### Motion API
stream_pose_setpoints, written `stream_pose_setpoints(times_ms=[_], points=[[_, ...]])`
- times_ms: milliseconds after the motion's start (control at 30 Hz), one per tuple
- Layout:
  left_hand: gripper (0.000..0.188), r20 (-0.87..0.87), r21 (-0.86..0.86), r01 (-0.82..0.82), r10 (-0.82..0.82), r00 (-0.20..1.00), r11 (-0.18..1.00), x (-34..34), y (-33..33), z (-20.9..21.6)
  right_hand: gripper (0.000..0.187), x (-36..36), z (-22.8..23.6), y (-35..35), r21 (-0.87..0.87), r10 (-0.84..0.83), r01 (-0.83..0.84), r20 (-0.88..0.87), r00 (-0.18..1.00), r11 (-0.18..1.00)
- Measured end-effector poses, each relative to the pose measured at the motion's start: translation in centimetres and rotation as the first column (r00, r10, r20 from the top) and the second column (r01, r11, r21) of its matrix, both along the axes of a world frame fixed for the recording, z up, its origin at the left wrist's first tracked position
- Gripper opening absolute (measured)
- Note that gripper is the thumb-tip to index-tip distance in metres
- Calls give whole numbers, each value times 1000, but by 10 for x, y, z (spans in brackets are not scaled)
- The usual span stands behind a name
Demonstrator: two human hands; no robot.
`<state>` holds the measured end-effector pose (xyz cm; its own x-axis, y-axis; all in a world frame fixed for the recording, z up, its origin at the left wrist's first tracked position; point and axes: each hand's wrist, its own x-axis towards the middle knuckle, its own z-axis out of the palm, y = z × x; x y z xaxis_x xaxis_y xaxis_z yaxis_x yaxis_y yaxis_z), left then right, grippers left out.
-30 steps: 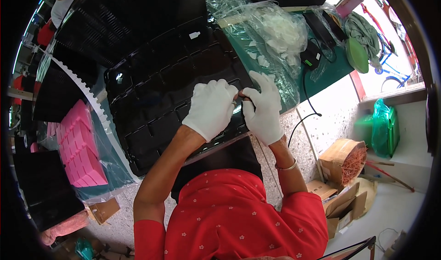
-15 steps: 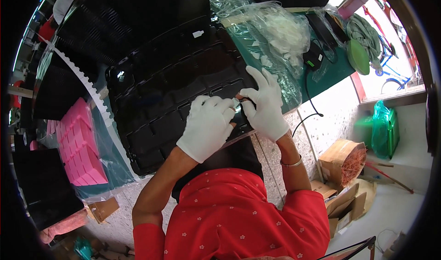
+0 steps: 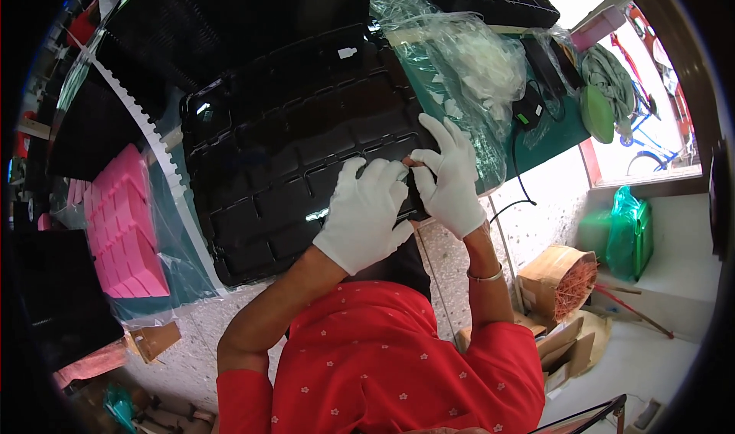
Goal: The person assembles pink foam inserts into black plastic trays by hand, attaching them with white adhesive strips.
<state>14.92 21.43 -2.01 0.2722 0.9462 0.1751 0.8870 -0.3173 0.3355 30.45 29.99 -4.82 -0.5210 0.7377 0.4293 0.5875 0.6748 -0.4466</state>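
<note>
A glossy black moulded plastic panel (image 3: 260, 158), ribbed into rectangular sections, lies across the table in front of me. Both my hands wear white gloves, with some bare fingertips showing, and they meet at its near right edge. My left hand (image 3: 365, 213) rests over that edge with the fingers curled together. Close beside it, my right hand (image 3: 452, 185) pinches with thumb and forefinger while its other fingers stretch forward. Whatever lies between the fingertips is too small or hidden to make out. A little white tag (image 3: 347, 52) sits on the panel's far part.
Pink blocks (image 3: 126, 227) are stacked at the left behind a notched white strip (image 3: 145, 127). Crumpled clear plastic (image 3: 490, 58) and a black adapter (image 3: 528, 108) with a cable lie on the green tabletop (image 3: 555, 139) at right. Cardboard boxes (image 3: 555, 281) stand on the floor.
The view has shifted slightly. My left hand has moved a little right along the panel edge, closer to the right hand's fingertips. The right hand keeps its pinch.
</note>
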Motion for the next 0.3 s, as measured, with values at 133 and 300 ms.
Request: stream_pose_setpoints(times_ms=[133,300], points=[[44,10,40,22,-22,1000,999,-1,2,0,13,0,2,1,-6,9,-9,13,1000,1000],[48,-16,19,43,-43,999,999,11,-4,-3,14,2,0,0,3,8,-8,54,999,1000]])
